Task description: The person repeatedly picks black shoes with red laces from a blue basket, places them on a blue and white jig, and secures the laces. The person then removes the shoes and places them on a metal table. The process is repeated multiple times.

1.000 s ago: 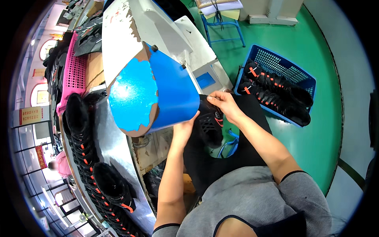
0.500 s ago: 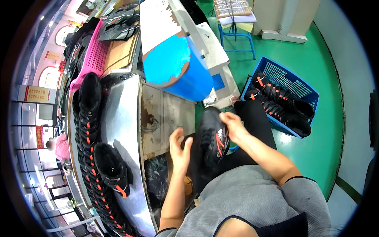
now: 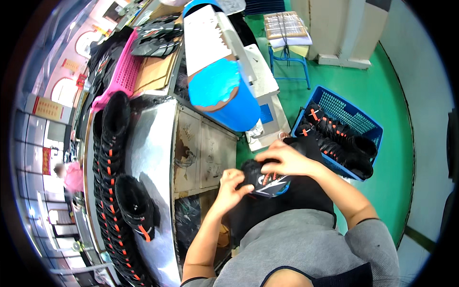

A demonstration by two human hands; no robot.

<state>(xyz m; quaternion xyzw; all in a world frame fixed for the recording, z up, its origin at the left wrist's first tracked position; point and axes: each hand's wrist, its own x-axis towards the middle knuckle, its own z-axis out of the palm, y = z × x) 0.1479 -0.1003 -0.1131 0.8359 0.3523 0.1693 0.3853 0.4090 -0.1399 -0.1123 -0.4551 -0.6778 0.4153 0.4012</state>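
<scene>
Black sneaker lies beneath the right hand's curled fingers, which pinch its upper edge, hiding the opening. Left of it, the left hand's thumb and bent fingers stand parted; their grip is unclear. Beyond both, glossy blue sheeting looks ragged-edged.

A bench left of the left hand bears shoes. A basket right of the right hand holds others.
</scene>
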